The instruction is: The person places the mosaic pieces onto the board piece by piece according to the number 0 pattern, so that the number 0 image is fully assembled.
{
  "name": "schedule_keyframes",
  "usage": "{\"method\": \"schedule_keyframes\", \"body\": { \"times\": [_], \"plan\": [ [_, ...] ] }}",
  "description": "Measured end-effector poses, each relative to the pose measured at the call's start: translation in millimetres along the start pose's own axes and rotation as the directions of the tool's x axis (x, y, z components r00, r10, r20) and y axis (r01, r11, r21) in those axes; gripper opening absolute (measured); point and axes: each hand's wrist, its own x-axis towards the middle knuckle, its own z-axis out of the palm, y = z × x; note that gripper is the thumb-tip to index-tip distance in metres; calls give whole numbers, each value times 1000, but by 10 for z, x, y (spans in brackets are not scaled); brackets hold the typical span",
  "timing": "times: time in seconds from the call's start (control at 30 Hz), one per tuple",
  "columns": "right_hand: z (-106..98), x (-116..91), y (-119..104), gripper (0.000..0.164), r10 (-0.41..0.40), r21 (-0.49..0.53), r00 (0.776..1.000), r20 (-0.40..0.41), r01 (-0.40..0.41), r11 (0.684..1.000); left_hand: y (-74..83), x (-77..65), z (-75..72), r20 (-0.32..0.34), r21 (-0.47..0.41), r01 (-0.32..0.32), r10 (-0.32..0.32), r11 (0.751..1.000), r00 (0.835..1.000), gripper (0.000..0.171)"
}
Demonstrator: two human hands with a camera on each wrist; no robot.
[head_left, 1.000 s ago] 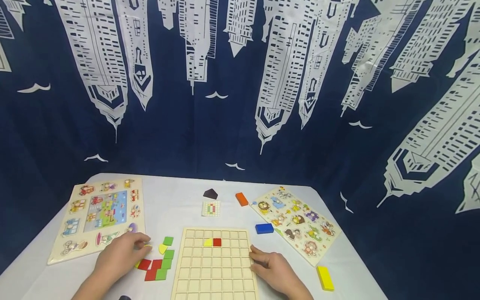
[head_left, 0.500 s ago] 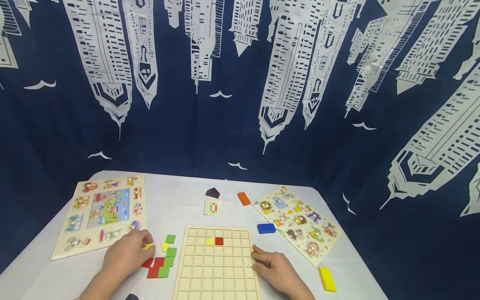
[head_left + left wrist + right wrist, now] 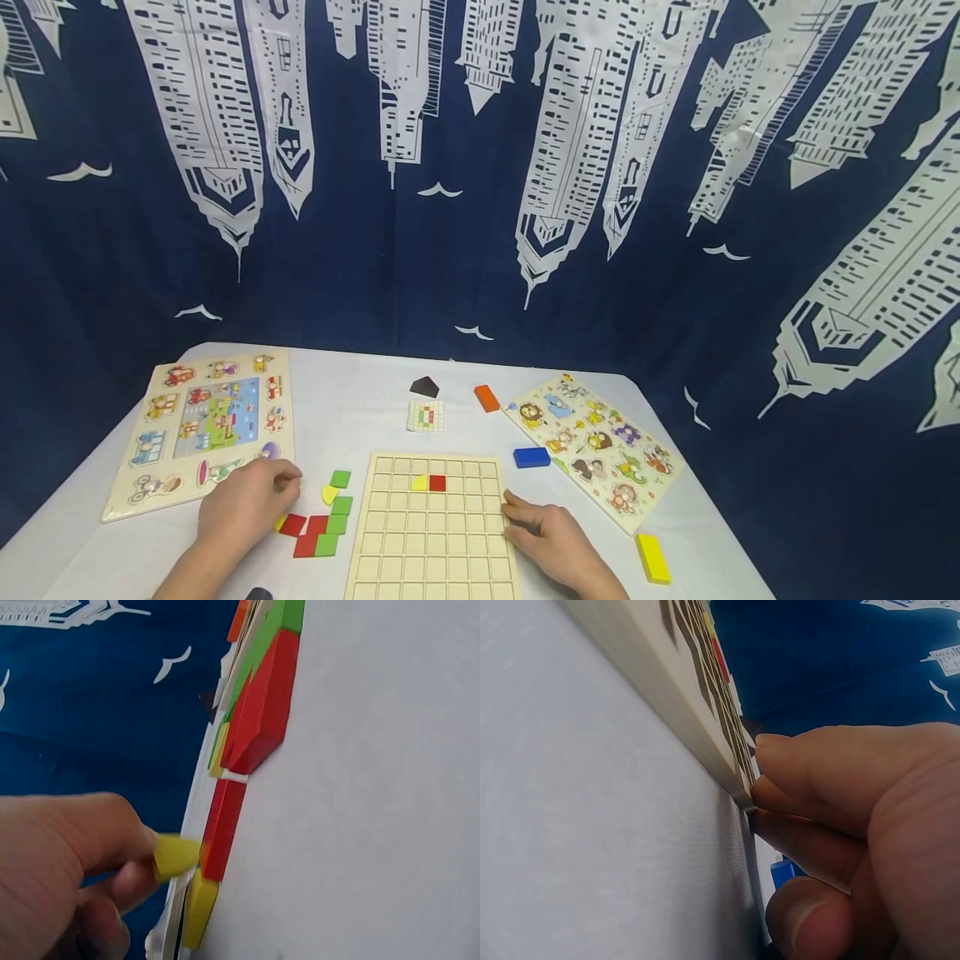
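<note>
My left hand (image 3: 243, 504) is left of the tile group, thumb and forefinger pinching a small yellow piece (image 3: 176, 856) that shows in the left wrist view. Beneath it lie a red tile (image 3: 223, 829) and another yellow tile (image 3: 200, 909). Red tiles (image 3: 305, 546), green tiles (image 3: 337, 523) and a yellow rounded tile (image 3: 330, 494) lie between that hand and the wooden grid board (image 3: 435, 546). One yellow piece (image 3: 420, 482) and one red square (image 3: 437, 483) sit in neighbouring cells near the board's top. My right hand (image 3: 553, 540) rests its fingertips against the board's right edge.
A picture puzzle board (image 3: 165, 492) lies at the left, an animal puzzle board (image 3: 630, 508) at the right. Blue (image 3: 532, 457), orange (image 3: 487, 398) and yellow blocks (image 3: 652, 558) lie nearby. Behind the grid are a small pattern card (image 3: 426, 417) and a dark pentagon (image 3: 424, 387).
Since a second ago the left hand has shifted slightly among the tiles, moving inward and then back a little left. The right hand stays at the board's edge. The head view has shifted slightly.
</note>
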Motion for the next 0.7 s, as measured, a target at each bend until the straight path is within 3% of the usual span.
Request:
{"method": "schedule_keyframes", "body": {
  "times": [0.13,0.3,0.57,0.7],
  "plan": [
    [-10,3,-1,42,-15,2,1000,-3,15,1000,-28,20,31,27,-124,22,-19,992,999,17],
    [-16,5,-2,42,-20,2,1000,-2,20,1000,-54,43,100,55,-319,40,-24,947,998,17],
    [-6,6,0,42,-23,1,1000,-9,23,1000,-27,44,136,102,-467,110,-69,877,992,25],
    [-6,3,2,42,-24,1,1000,-9,24,1000,-10,44,142,135,-496,153,-98,855,986,28]
  ]
}}
